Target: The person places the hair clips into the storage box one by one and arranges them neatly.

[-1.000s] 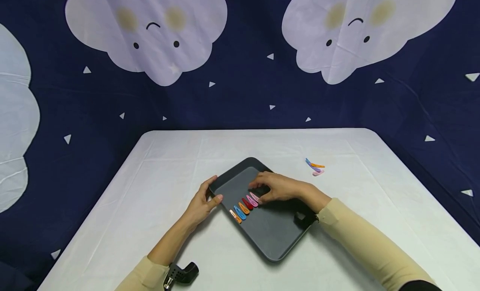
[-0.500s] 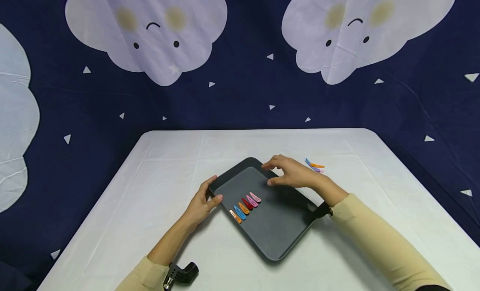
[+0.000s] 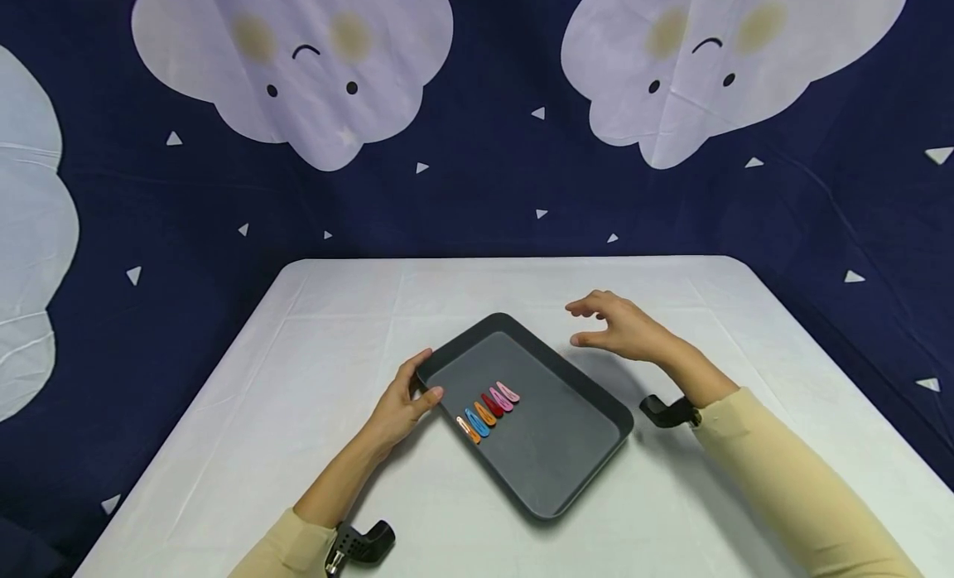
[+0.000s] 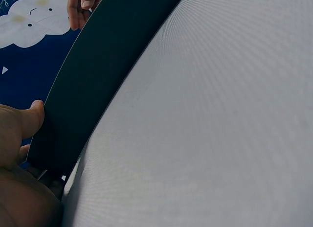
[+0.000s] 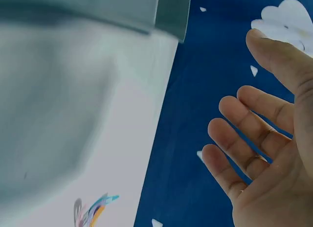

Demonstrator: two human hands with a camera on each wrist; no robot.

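Note:
My left hand grips the left corner of a dark grey tray, thumb on the rim. In the left wrist view the thumb lies on the outer wall of the tray. A slanted row of several snap hair clips lies in the tray along its left side, in orange, blue, red and pink. My right hand hovers over the table beyond the tray's right edge, fingers spread and holding nothing. A small pile of hair clips shows low in the right wrist view; in the head view the right hand hides it.
The tray stands turned at an angle on a white-covered table. Behind the table hangs a dark blue cloth with clouds and small white triangles. Black wrist cameras sit on both arms, the left one close above the table.
My right hand has left the light pink clip at the row's end and moved right, out of the tray, over the loose clips. The left hand and tray have stayed still.

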